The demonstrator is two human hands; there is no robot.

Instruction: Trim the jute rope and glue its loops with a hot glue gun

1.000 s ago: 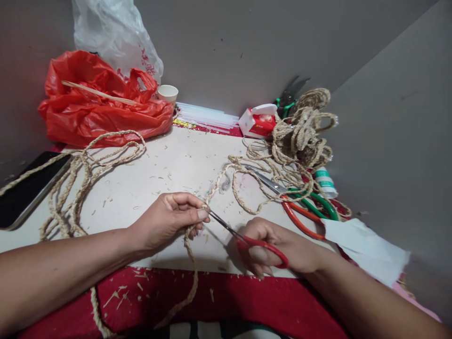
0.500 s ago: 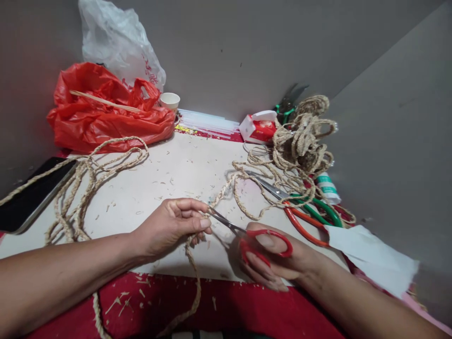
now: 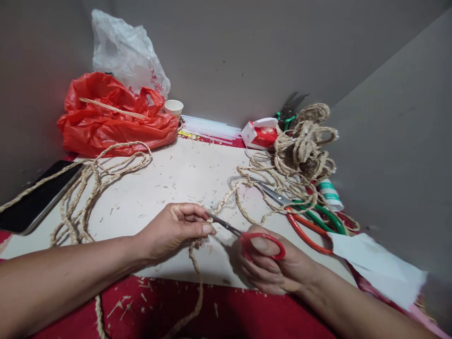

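Note:
My left hand point(image 3: 180, 228) pinches a braided straw rope point(image 3: 197, 273) between thumb and fingers. One end of that rope hangs over the red cloth, and the other side runs up to the right toward a tangle of rope. My right hand point(image 3: 271, 263) grips small red-handled scissors point(image 3: 263, 246), thumb and fingers in the loops. The closed-looking blades reach across to the rope right beside my left fingertips; whether they touch it I cannot tell. Beyond, larger scissors point(image 3: 303, 230) with one orange and one green handle lie on the white board point(image 3: 183, 183).
Loops of braided rope point(image 3: 88, 197) lie at the left beside a black phone point(image 3: 42, 193). Behind are a red plastic bag point(image 3: 120, 127), a clear bag point(image 3: 129, 54) and a paper cup point(image 3: 174, 107). Coiled rope point(image 3: 307, 141), a red-white box point(image 3: 260, 133) and white paper point(image 3: 377, 263) stand right.
The scissor blades have come together and the right fingers have curled tighter on the handles. My left hand keeps its pinch on the rope. The whole view has shifted slightly.

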